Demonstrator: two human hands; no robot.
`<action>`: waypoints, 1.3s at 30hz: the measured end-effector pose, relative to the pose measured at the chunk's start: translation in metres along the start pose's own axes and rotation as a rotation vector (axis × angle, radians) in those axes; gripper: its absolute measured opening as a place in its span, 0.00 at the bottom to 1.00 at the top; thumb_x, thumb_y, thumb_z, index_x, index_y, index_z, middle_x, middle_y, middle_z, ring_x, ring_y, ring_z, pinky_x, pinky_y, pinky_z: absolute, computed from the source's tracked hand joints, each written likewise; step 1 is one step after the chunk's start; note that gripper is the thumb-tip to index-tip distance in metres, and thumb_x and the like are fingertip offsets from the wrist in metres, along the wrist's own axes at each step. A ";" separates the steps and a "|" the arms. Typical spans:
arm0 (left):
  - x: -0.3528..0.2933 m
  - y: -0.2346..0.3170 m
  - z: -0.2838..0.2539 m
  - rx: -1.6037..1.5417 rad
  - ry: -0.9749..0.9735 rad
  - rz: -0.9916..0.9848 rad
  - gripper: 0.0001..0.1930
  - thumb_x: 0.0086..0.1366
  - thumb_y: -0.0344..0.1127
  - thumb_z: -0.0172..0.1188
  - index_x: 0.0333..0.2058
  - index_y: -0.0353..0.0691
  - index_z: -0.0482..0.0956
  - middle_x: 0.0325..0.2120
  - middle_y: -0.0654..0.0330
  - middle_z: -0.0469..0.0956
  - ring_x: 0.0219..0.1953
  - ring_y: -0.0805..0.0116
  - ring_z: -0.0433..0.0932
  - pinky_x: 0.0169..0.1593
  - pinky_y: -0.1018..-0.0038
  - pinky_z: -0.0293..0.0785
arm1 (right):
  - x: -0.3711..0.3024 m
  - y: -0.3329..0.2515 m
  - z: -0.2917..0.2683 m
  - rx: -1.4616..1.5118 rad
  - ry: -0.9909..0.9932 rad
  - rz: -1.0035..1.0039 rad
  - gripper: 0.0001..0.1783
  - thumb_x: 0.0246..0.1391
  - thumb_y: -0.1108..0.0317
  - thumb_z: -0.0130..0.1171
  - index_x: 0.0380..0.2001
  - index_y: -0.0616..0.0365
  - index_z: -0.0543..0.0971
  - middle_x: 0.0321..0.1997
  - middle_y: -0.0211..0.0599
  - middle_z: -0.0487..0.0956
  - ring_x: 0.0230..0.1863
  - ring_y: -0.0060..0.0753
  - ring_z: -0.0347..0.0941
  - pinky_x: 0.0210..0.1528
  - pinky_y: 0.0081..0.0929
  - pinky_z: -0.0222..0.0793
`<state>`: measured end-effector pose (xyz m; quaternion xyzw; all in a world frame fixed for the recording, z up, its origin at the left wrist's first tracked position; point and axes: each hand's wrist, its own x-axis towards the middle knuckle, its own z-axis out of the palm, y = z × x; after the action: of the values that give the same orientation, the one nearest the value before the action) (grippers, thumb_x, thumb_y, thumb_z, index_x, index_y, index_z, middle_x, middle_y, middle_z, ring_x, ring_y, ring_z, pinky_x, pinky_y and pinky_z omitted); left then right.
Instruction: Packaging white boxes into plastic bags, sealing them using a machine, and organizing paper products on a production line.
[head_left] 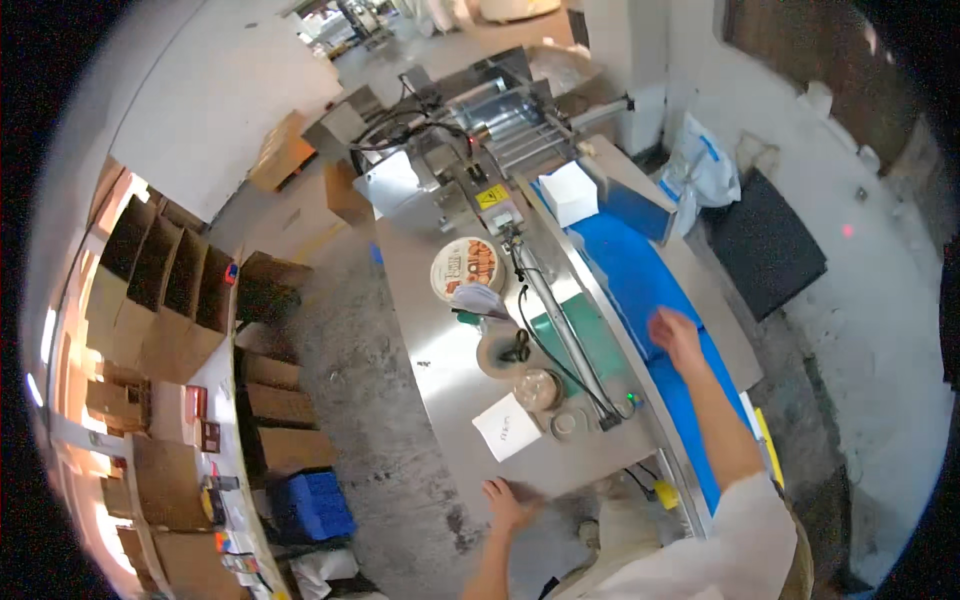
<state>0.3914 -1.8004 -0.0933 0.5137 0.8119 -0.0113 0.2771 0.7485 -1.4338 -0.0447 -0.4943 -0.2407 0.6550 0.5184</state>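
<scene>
A person's two bare hands work at a steel table (445, 385) with a blue belt (625, 265) along its right side. The left hand (508, 508) is at the table's near edge, fingers spread, with nothing visible in its grasp. Just beyond it, near but apart, lies a white square piece (507, 427), perhaps a card or a box; it sits slightly askew, is almost as wide as long, and shows no clear long axis. The left hand is much the nearer of the two to it. The right hand (680, 340) reaches over the middle of the belt, its fingers blurred and pointing toward the far left; whether they touch the belt or grip anything cannot be told. The belt's long axis slants from far left to near right, passing beneath the right forearm. At its far end stands a white box (568, 195), beyond the right hand and a little to its left, well apart from both hands. Between the hands are a metal bar (562, 335), a green mat (597, 338) and a clear tape roll (538, 390).
</scene>
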 end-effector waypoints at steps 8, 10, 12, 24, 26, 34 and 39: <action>-0.122 0.084 -0.023 -0.383 0.343 0.570 0.24 0.62 0.44 0.63 0.51 0.34 0.76 0.41 0.46 0.81 0.43 0.49 0.81 0.48 0.59 0.75 | -0.399 -0.006 -0.191 -0.351 0.220 -0.053 0.19 0.61 0.58 0.60 0.47 0.62 0.78 0.40 0.37 0.81 0.39 0.30 0.79 0.41 0.31 0.77; -0.171 0.123 0.000 -0.861 -0.062 0.514 0.19 0.64 0.39 0.62 0.50 0.34 0.77 0.33 0.50 0.83 0.35 0.59 0.83 0.42 0.67 0.77 | -0.489 -0.017 -0.210 -0.326 0.275 -0.009 0.19 0.60 0.58 0.61 0.48 0.59 0.78 0.40 0.36 0.81 0.40 0.31 0.79 0.40 0.32 0.77; -0.233 0.182 -0.009 -0.689 -0.133 0.714 0.16 0.65 0.36 0.61 0.49 0.33 0.78 0.26 0.55 0.83 0.27 0.70 0.81 0.36 0.73 0.76 | -0.554 -0.012 -0.248 -0.453 0.354 -0.046 0.19 0.60 0.58 0.61 0.47 0.61 0.79 0.37 0.37 0.82 0.38 0.26 0.78 0.38 0.28 0.76; -0.488 0.363 0.187 -0.579 -1.197 0.710 0.35 0.67 0.55 0.58 0.60 0.31 0.66 0.53 0.46 0.74 0.55 0.57 0.75 0.54 0.63 0.75 | -0.904 -0.036 -0.453 -0.532 0.763 -0.427 0.22 0.61 0.58 0.61 0.51 0.64 0.78 0.46 0.41 0.83 0.48 0.28 0.77 0.54 0.30 0.71; -0.527 0.392 0.223 -0.519 -1.277 0.681 0.41 0.66 0.58 0.59 0.63 0.29 0.60 0.60 0.41 0.67 0.62 0.51 0.69 0.61 0.58 0.69 | -0.985 -0.055 -0.503 -0.298 0.957 -0.472 0.20 0.61 0.63 0.61 0.51 0.65 0.78 0.46 0.39 0.83 0.47 0.28 0.78 0.53 0.28 0.72; -0.679 0.463 0.333 -0.347 -1.750 0.558 0.34 0.69 0.59 0.53 0.61 0.37 0.65 0.61 0.57 0.68 0.60 0.63 0.69 0.56 0.60 0.68 | -1.291 -0.003 -0.756 -0.620 1.778 0.004 0.43 0.58 0.33 0.52 0.57 0.65 0.75 0.59 0.53 0.75 0.60 0.45 0.71 0.63 0.36 0.63; -0.681 0.461 0.340 -0.351 -1.701 0.563 0.33 0.70 0.57 0.53 0.61 0.36 0.65 0.61 0.56 0.68 0.61 0.59 0.69 0.62 0.58 0.64 | -1.278 0.019 -0.778 -0.316 1.337 0.254 0.57 0.49 0.21 0.50 0.60 0.69 0.71 0.61 0.58 0.73 0.63 0.51 0.67 0.65 0.37 0.60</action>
<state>1.1449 -2.2501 0.0561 0.4616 0.1685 -0.1946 0.8489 1.4045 -2.7656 0.1409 -0.8852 0.0971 0.2229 0.3965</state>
